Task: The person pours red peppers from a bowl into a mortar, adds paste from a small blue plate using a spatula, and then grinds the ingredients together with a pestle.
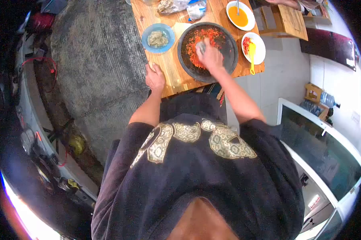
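My right hand [211, 58] is closed around a grey stone pestle [201, 47], pressing into a wide dark stone mortar [232, 60]. Crushed red chili paste [212, 33] covers the mortar's floor and clings around the pestle. My left hand [155, 78] grips the near left edge of the wooden table [174, 80], fingers curled at the rim. Just beyond that hand stands a blue bowl [145, 41] with a greyish, wet-looking food in it. Right of the mortar is a white bowl [261, 54] with red pieces and a yellow spoon [252, 60].
At the far right of the table, a white bowl [250, 25] holds orange liquid and a metal spoon. Plastic bags [196, 10] lie at the back. Another person's arm [286, 3] reaches in beside a wooden cabinet [290, 22]. A white-framed glass door [279, 110] stands behind right.
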{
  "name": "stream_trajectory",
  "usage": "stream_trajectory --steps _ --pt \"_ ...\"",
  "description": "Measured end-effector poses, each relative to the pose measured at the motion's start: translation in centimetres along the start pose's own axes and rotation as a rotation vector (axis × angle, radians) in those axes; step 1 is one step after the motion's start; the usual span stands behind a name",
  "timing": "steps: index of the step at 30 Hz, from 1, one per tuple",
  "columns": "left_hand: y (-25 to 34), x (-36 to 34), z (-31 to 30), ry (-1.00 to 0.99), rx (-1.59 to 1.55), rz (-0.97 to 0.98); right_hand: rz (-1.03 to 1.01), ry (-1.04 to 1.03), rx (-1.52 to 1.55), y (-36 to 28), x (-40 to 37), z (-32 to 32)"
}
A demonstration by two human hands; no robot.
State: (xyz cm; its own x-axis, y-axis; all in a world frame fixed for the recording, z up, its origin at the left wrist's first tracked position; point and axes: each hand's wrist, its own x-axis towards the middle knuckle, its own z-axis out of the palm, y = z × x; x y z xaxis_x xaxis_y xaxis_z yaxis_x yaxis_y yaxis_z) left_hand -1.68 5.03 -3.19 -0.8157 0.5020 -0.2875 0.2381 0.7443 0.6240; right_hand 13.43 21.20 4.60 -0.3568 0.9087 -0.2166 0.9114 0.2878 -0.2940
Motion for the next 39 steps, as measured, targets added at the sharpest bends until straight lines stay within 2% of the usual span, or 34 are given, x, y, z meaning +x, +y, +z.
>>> stream_trajectory --steps 1,3,5,7,8,11,13,15,17,18,22,23,25,26,27,29,32,35,36,39 --pt "-0.4 -0.9 -0.4 -0.031 0.032 -0.013 0.012 0.025 -0.011 0.6 0.2 0.0" --pt "0.6 -0.2 -0.6 -0.045 0.053 -0.027 0.021 0.161 0.213 1.1 3.4 -1.3" --pt "-0.1 -0.2 -0.5 -0.008 0.024 0.0 0.398 -0.384 0.571 1.4 3.7 -2.6" --pt "-0.4 0.1 0.5 0.036 0.015 0.011 0.104 0.144 0.192 0.4 0.1 2.2" --pt "-0.9 -0.3 0.5 0.021 0.021 -0.009 0.014 -0.002 0.051 -1.7 -1.9 0.6" --pt "-1.3 -0.7 0.6 -0.014 0.037 -0.019 0.057 0.075 0.031 0.2 1.2 0.2" --pt "-0.4 0.0 0.4 0.018 0.019 -0.004 0.108 0.065 0.228 2.6 4.7 -0.2" --pt "-0.6 0.2 0.3 0.02 0.015 -0.001 0.186 -0.143 0.54 5.1 4.7 1.8" --pt "-0.7 0.3 0.6 0.002 0.016 -0.011 0.04 0.026 0.171 1.0 -0.3 1.2" --pt "-0.6 -0.2 0.5 -0.017 0.016 -0.025 0.05 -0.066 -0.007 -1.4 -2.1 -0.5" --pt "-0.2 -0.5 0.0 -0.018 0.032 -0.009 0.163 0.062 0.161 1.8 3.2 -0.7" --pt "-0.1 0.0 0.2 0.013 0.027 0.002 0.146 0.048 0.383 3.5 4.6 -0.4" --pt "-0.4 -0.3 -0.1 0.024 0.028 0.014 0.262 -0.125 0.519 1.7 1.6 -1.6" --pt "0.0 -0.1 0.2 0.032 0.021 0.019 0.08 0.07 0.267 1.4 -0.1 0.8" --pt "0.1 0.0 0.4 0.029 0.011 0.015 0.043 -0.084 0.038 -1.0 -2.2 -0.3" --pt "-0.4 0.1 0.5 0.016 0.013 0.015 -0.014 -0.034 0.027 0.0 -1.3 0.6" --pt "0.0 -0.3 0.2 -0.021 0.024 -0.007 0.087 0.108 0.145 1.8 3.2 -1.0" --pt "-0.1 0.0 -0.1 -0.031 0.027 -0.011 0.117 0.038 0.23 1.6 1.6 -0.1" --pt "0.0 0.2 0.1 -0.033 0.024 -0.007 -0.007 -0.004 0.084 0.8 -0.4 0.3" --pt "0.0 0.2 0.0 -0.074 0.054 -0.039 0.033 -0.069 0.019 -0.1 -0.6 -1.3"
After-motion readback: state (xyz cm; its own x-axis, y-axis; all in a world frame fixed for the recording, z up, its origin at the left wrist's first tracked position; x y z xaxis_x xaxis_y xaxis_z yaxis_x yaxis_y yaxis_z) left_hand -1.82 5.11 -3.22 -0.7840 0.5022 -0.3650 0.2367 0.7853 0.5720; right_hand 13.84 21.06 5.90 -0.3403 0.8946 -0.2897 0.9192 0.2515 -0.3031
